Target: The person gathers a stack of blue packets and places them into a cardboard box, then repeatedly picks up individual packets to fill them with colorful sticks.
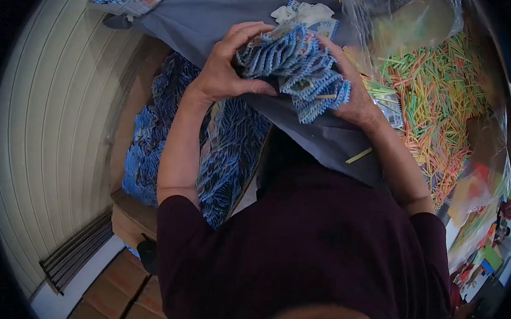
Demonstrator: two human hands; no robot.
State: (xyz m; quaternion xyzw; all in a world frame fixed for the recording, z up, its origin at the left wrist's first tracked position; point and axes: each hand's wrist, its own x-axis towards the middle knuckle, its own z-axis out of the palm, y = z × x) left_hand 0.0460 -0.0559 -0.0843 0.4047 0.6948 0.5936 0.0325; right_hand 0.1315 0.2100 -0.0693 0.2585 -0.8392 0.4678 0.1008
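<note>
One blue packet stack [296, 59]: gripped between left hand [221, 72] and right hand [359, 99]; near packets [320, 101], loosely fanned, could be spilled by uneven pressure.

one head camera | looks forward and down | left hand [223, 66], right hand [353, 94] near

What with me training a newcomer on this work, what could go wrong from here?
The blue packets fan out unevenly between the left hand and right hand, so a looser grip might let the lower ones slip out. The few loose sticks near the gray cloth's lower edge could roll off. The right forearm is close to the colorful stick pile and might scatter some.
</note>
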